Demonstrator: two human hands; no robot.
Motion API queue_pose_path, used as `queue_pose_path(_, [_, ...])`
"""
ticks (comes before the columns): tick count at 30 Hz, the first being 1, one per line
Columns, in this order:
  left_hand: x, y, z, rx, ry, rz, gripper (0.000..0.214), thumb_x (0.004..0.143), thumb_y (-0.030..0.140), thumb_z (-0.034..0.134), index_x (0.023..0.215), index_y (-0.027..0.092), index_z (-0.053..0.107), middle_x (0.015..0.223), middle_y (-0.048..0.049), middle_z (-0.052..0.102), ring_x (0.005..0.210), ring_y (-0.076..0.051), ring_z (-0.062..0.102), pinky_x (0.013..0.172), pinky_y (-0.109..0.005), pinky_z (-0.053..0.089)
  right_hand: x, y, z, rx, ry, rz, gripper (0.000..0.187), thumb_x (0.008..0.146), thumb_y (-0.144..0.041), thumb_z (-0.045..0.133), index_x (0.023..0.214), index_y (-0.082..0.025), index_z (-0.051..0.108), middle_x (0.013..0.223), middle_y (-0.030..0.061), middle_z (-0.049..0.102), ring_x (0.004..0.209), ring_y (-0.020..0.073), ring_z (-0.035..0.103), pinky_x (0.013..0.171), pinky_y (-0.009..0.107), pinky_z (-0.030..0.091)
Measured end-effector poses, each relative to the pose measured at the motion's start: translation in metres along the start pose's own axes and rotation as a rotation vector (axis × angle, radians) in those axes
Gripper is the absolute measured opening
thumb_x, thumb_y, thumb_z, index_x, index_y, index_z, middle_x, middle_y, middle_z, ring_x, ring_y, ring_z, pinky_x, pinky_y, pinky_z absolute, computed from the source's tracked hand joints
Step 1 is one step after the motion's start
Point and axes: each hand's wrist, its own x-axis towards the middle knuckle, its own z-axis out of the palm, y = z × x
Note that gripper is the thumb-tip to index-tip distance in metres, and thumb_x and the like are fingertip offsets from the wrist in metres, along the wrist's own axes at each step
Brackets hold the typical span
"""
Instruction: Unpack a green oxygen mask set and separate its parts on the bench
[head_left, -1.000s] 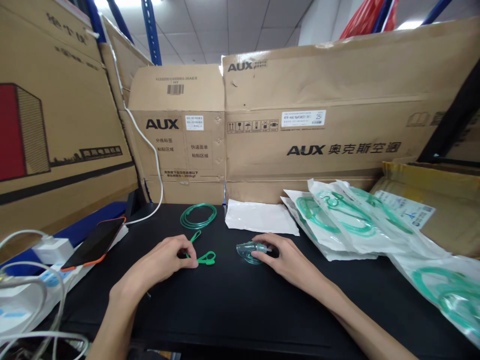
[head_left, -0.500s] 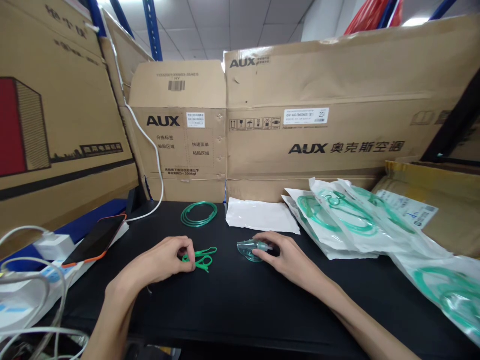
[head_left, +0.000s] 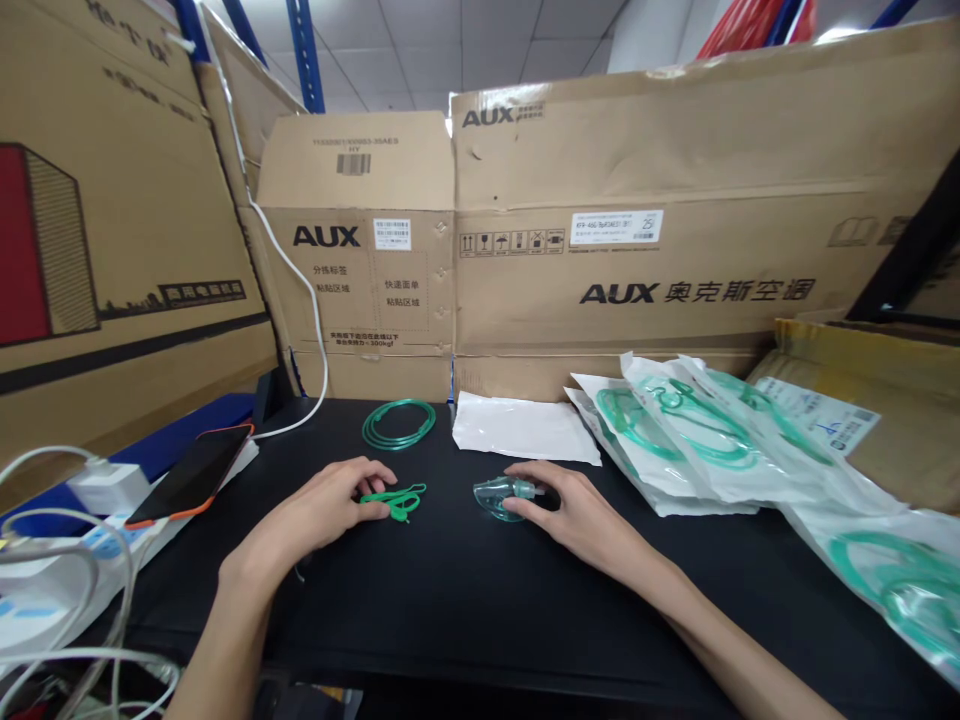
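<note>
My left hand [head_left: 319, 510] rests on the black table [head_left: 465, 600], its fingers closed on a folded green elastic strap [head_left: 397, 497] that pokes out to the right. My right hand [head_left: 562, 505] lies a little to the right and holds a clear green-tinted mask [head_left: 499, 495] by its connector, pressing it against the table. A coil of green tubing [head_left: 397, 423] lies behind the strap, near the cardboard boxes. An empty white pouch [head_left: 521, 428] lies flat behind the mask.
Several sealed pouches with green tubing [head_left: 697, 430] are stacked at the right, more at the far right [head_left: 892, 580]. A phone [head_left: 191, 475] and chargers with white cables [head_left: 67, 560] lie at the left. Large AUX cardboard boxes [head_left: 637, 250] wall off the back.
The left hand has gathered the green strap from a spread loop into a folded bundle and shifted slightly away from me. The right hand has stayed on the mask.
</note>
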Motion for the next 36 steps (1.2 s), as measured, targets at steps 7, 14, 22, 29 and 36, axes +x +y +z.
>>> queue_pose_path(7, [0.000,0.004,-0.002,0.024,0.001,-0.011,0.031,0.083,0.040,0.065,0.111,0.026,0.071,0.102,-0.0027,0.068,0.098,-0.021,0.062,0.087,-0.029,0.045,0.001,-0.004,0.000,0.017,0.018,-0.028,0.026,0.090,-0.043,0.068,0.111,-0.027,0.071,0.112,0.0037,0.075,0.103,0.0244,0.068,0.094,0.040,0.051])
queue_pose_path(14, [-0.015,0.021,-0.003,-0.027,-0.158,-0.006,0.023,0.077,0.033,0.070,0.098,0.025,0.075,0.094,0.0001,0.068,0.090,-0.019,0.061,0.079,-0.025,0.046,0.001,-0.002,0.001,0.007,-0.001,-0.037,0.024,0.091,-0.042,0.068,0.110,-0.027,0.071,0.109,0.0018,0.075,0.099,0.0226,0.069,0.091,0.038,0.052])
queue_pose_path(22, [-0.028,0.034,-0.002,-0.067,-0.209,-0.016,0.033,0.070,0.036,0.081,0.101,0.029,0.076,0.095,0.0015,0.068,0.093,-0.019,0.061,0.081,-0.025,0.047,0.003,-0.002,-0.001,-0.031,0.079,-0.006,0.025,0.092,-0.036,0.064,0.115,-0.026,0.068,0.114,0.0030,0.074,0.101,0.0235,0.068,0.092,0.040,0.051])
queue_pose_path(29, [-0.035,0.041,-0.007,-0.077,-0.185,-0.016,0.034,0.079,0.048,0.077,0.109,0.033,0.074,0.103,0.0019,0.069,0.102,-0.020,0.061,0.088,-0.028,0.046,0.001,0.000,-0.001,-0.054,0.088,0.038,0.030,0.091,-0.036,0.065,0.118,-0.024,0.068,0.119,0.0056,0.073,0.108,0.0270,0.068,0.099,0.044,0.050])
queue_pose_path(36, [-0.028,0.034,0.000,-0.088,-0.200,0.009,0.029,0.079,0.042,0.077,0.105,0.030,0.076,0.094,0.0006,0.069,0.093,-0.019,0.064,0.081,-0.026,0.048,0.004,0.001,0.000,-0.055,0.073,0.026,0.027,0.091,-0.034,0.064,0.115,-0.024,0.070,0.116,0.0047,0.075,0.105,0.0255,0.070,0.097,0.042,0.052])
